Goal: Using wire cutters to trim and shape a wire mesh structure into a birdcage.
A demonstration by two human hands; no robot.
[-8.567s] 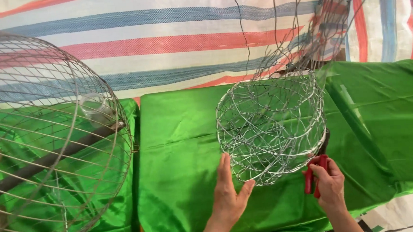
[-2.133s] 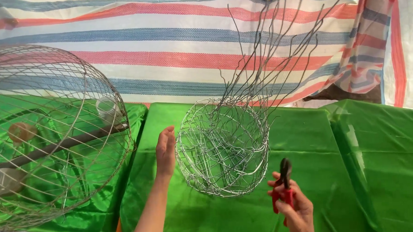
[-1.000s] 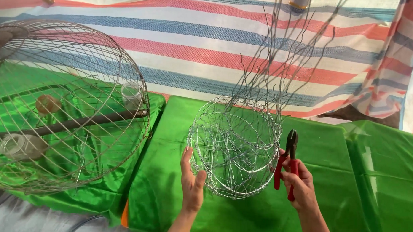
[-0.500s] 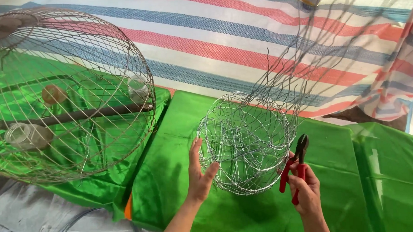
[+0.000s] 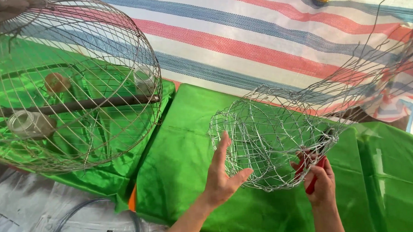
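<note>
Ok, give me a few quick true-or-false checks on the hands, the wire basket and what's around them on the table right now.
1. The left hand lies open against the side of the half-woven wire basket. True.
2. The right hand holds blue scissors. False: it grips red-handled pliers at the basket's lower right edge.
3. The basket sits on a green cloth. True.
4. The large domed wire cage stands to the right of the basket. False: it stands to the left.
5. Loose wire ends stick up from the basket's rim. True.
6. The backdrop is plain white. False: it is a striped tarp in red, blue and white.
</note>
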